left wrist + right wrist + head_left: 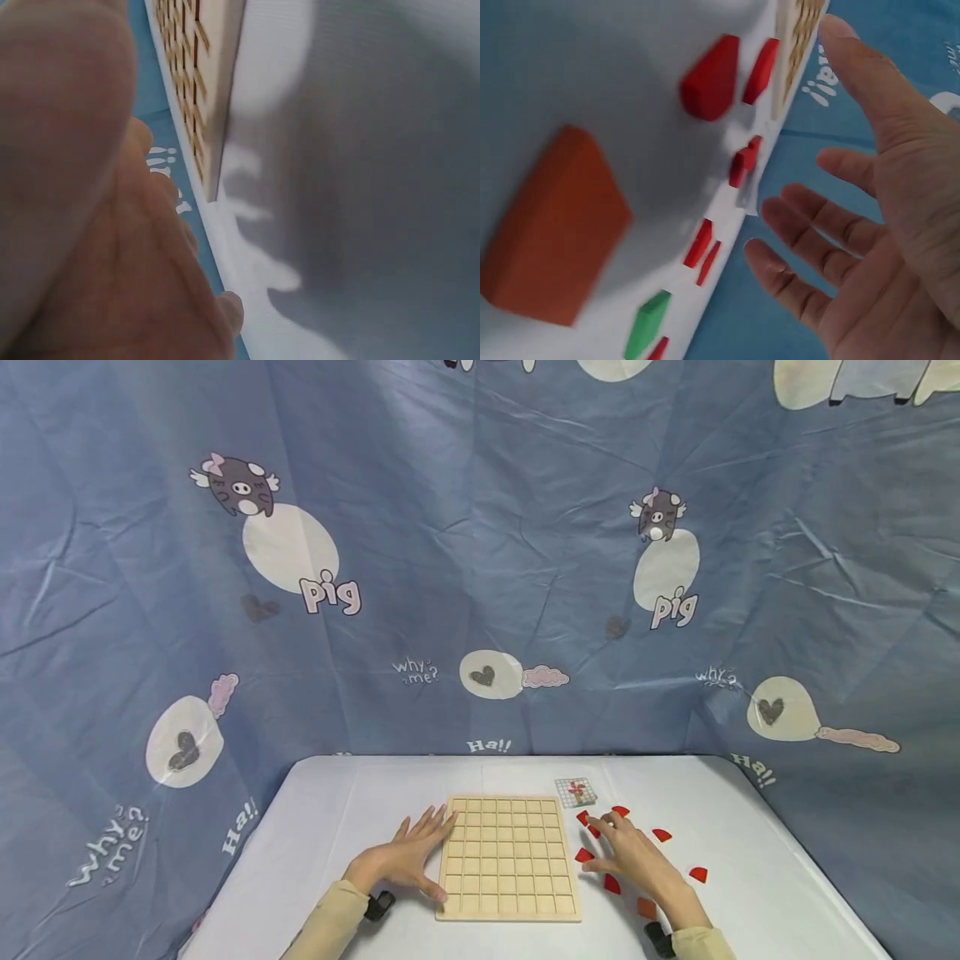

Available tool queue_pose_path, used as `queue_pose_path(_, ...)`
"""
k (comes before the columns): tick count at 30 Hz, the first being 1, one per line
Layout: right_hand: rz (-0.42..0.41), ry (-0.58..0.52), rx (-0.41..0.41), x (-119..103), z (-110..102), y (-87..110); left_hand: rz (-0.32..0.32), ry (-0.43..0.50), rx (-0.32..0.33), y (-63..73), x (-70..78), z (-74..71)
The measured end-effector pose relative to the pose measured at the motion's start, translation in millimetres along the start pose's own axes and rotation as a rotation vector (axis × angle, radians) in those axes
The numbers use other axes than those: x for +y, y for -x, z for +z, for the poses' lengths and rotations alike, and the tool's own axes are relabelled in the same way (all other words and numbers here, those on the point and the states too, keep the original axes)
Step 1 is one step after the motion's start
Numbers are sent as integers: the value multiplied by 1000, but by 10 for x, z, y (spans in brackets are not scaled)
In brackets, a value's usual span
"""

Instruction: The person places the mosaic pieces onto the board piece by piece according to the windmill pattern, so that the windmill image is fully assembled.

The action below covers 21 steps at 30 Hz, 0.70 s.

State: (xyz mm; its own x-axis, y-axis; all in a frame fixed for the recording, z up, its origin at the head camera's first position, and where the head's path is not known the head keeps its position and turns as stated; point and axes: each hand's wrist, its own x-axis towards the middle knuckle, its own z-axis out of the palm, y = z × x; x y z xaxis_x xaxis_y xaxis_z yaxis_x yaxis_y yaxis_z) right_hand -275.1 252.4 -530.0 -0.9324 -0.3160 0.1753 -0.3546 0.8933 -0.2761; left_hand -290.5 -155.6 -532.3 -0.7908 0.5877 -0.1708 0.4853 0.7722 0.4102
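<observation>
A square wooden board [510, 919] with a grid of shallow compartments lies flat on the white table. Spread along its left side is my left hand [405, 857], fingers extended and holding nothing; whether the thumb touches the rim cannot be made out. To the right of the board, my right hand [630, 852] hovers over scattered red quarter-round pieces [612, 884], its palm free and fingers loosely bent. An orange-brown block [647, 907] lies near the right wrist. The right wrist view also shows a green piece [648, 322] among the red ones.
Behind the board's right corner lies a small gridded card [576, 792] with a red flower-like picture. More red pieces [698, 874] lie farther right. A blue printed cloth [480, 568] hangs behind and beside the table [397, 777].
</observation>
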Motion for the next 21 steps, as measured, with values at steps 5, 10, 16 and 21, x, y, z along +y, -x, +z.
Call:
queue_pose_path(5, 28, -25, -43, 28, 63, 1, -2, 5, 0, -10, -57, 19)
queue_pose_path(10, -44, -31, -31, 39, 97, 1, 19, 4, 3, -12, -102, 34)
queue_pose_path(16, -45, -40, -67, 19, 156, -33, 8, 3, -8, -21, -124, 98)
queue_pose_path(21, -64, -32, -61, 26, 199, -55, -18, -3, -10, -39, -123, 146)
